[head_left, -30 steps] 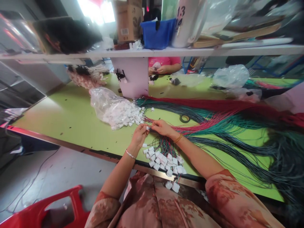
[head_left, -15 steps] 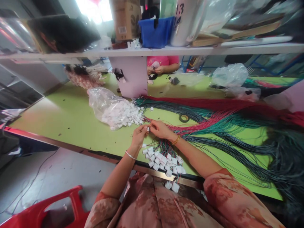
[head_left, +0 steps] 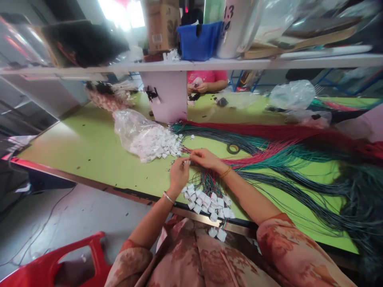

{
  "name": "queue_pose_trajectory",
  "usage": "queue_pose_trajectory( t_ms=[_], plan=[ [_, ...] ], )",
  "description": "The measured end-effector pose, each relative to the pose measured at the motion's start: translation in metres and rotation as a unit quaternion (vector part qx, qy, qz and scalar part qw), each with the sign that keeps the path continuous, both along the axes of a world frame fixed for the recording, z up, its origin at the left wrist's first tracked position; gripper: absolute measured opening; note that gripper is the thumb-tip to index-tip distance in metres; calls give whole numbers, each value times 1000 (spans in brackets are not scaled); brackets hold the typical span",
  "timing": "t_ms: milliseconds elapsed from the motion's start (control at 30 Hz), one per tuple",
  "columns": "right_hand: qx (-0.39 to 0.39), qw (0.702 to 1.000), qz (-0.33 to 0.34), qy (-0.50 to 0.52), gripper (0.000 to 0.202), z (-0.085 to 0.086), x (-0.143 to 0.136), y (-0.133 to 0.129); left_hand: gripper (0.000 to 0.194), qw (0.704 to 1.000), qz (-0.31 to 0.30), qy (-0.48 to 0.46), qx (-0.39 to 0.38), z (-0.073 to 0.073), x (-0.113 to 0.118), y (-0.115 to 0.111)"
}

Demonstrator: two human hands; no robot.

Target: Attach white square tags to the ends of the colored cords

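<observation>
My left hand [head_left: 180, 175] is closed with a small white connector [head_left: 187, 162] at its fingertips, partly hidden by the fingers. Right against it, the thumb and forefinger of my right hand [head_left: 205, 158] are pinched together; what they hold is too small and covered to make out. Below my hands, a cluster of finished-looking white connectors [head_left: 206, 201] on thin wires hangs over the table's front edge. Loose white connectors [head_left: 152, 143] spill from a clear plastic bag [head_left: 127, 123] beyond my left hand. Red wires [head_left: 263, 157] and green wires [head_left: 287, 155] stretch off to the right.
A black tape roll [head_left: 233, 148] lies among the wires on the green table [head_left: 98, 147]. Across the table, a person in pink [head_left: 209, 77] works with their hands. A shelf [head_left: 191, 64] bearing a blue bin [head_left: 199, 42] crosses above. A red chair [head_left: 98, 255] stands at lower left.
My left hand has turned so its back faces up more, covering more of the connector. My right hand stays pinched beside it. The whole view has shifted slightly.
</observation>
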State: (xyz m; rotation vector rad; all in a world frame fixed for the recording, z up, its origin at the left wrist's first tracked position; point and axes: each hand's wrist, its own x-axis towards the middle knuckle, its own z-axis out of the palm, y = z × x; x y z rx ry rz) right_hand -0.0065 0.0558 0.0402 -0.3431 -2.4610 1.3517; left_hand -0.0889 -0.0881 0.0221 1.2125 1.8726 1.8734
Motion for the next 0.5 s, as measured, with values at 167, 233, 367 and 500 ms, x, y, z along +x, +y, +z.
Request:
queue_pose_trajectory(
  t_ms=[167, 233, 367, 500],
  plan=[
    [74, 995, 29, -54, 14, -8, -9, 2, 21, 863, -284, 416, 39, 18, 58, -11],
    [169, 982, 0, -83, 12, -15, -11, -9, 22, 817, -360, 450, 25, 21, 70, -10],
    [261, 953, -45, -146, 18, -24, -10, -25, 23, 888, -243, 389, -30, 22, 34, 0],
    [307, 939, -39, -149, 23, -21, -8, -27, 27, 896, 26, 367, -249, 18, -46, 13]
  ],
)
